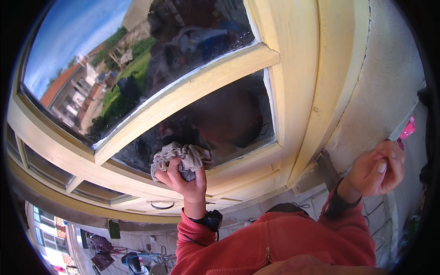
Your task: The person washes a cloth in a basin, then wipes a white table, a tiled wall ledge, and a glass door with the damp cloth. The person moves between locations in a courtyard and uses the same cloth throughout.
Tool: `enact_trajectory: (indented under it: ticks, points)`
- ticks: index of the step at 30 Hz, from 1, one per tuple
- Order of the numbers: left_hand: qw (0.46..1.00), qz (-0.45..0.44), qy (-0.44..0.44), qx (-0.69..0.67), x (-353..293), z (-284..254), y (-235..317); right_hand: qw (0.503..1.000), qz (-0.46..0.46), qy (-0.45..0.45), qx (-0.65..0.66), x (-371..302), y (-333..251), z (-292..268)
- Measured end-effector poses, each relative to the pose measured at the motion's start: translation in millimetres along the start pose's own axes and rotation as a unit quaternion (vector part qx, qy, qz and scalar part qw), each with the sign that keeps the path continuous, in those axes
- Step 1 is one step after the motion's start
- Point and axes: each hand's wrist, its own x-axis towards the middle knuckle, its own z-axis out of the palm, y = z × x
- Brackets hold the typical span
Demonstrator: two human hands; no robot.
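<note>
My left hand (185, 183) is closed round a crumpled grey cloth (176, 158). It presses the cloth to the bottom left part of the lower glass pane (224, 114), which sits in a cream-painted wooden frame (192, 89). My right hand (378, 169) is raised at the right, beside the pale wall, its fingers curled in with the thumb over them. Whatever it may hold is hidden. A dark band circles each wrist at the red sleeves.
Above is a larger pane (114, 68) reflecting sky, a house and grass. A curved handle (162, 206) is on the frame lower left. Beyond my right hand shows a pink object (408, 128). Several items, including a dark patterned cloth (101, 250), are on the paved ground lower left.
</note>
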Motion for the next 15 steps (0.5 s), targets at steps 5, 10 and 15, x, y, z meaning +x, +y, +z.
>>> enact_trajectory:
  ticks: [5,10,15]
  points:
    - [0.996,-0.050,-0.069,-0.011,-43.5,3.9,0.1,0.999,-0.030,0.005,-0.011,1.4,5.8,-0.7]
    - [0.990,-0.066,-0.120,0.016,-70.8,-2.6,-1.0,0.995,-0.061,0.074,0.007,7.9,19.9,-0.2]
    - [0.984,-0.128,-0.117,-0.036,-81.1,-13.2,-8.2,0.987,-0.093,0.127,0.041,17.9,32.2,6.5]
